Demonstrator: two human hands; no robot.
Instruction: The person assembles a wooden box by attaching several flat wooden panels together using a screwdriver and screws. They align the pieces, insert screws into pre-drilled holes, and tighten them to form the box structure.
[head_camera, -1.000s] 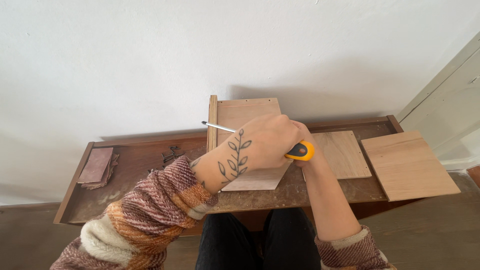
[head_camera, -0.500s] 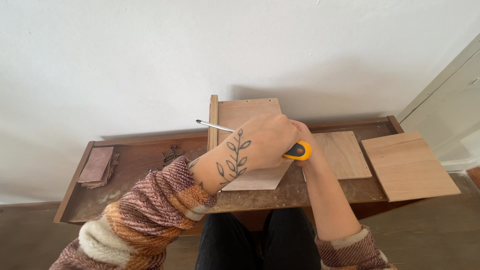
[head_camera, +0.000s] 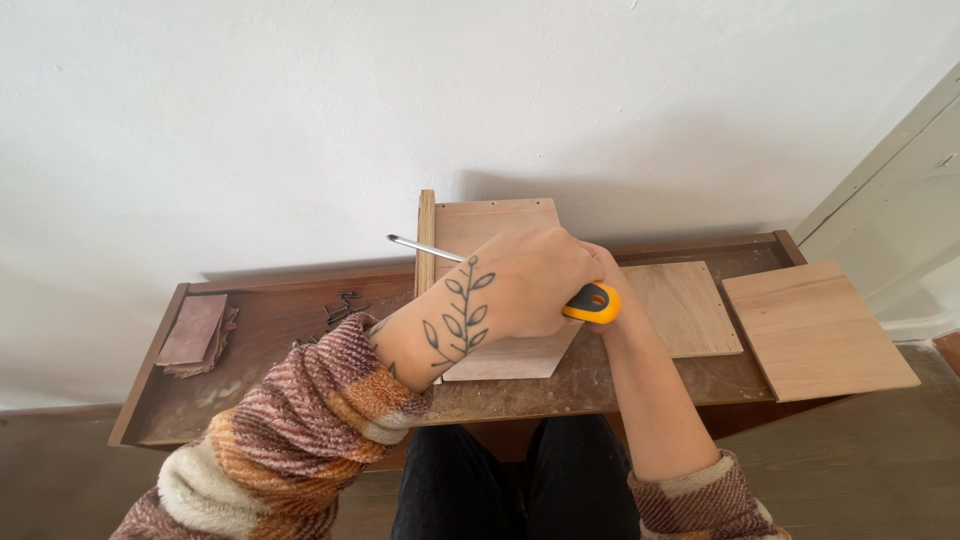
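Observation:
My left hand (head_camera: 520, 290), with a leaf tattoo on its back, lies curled over a screwdriver (head_camera: 592, 302) with a yellow and black handle. The thin metal shaft (head_camera: 425, 248) sticks out to the left past my wrist. It crosses above an upright wooden strip (head_camera: 427, 235) at the left edge of a pale wooden panel (head_camera: 500, 220). My right hand (head_camera: 603, 268) is mostly hidden behind the left and closes at the handle's butt end. Both hands rest over the panel on a dark wooden bench (head_camera: 280, 370).
Two more pale wooden panels lie to the right: one (head_camera: 690, 305) beside my hands and a larger one (head_camera: 815, 330) overhanging the bench end. Reddish sandpaper sheets (head_camera: 195, 332) and small dark metal bits (head_camera: 342, 305) lie at the left. A white wall stands close behind.
The screwdriver has slid slightly to the left, its tip a little farther out and higher. Both hands keep their hold in almost the same place.

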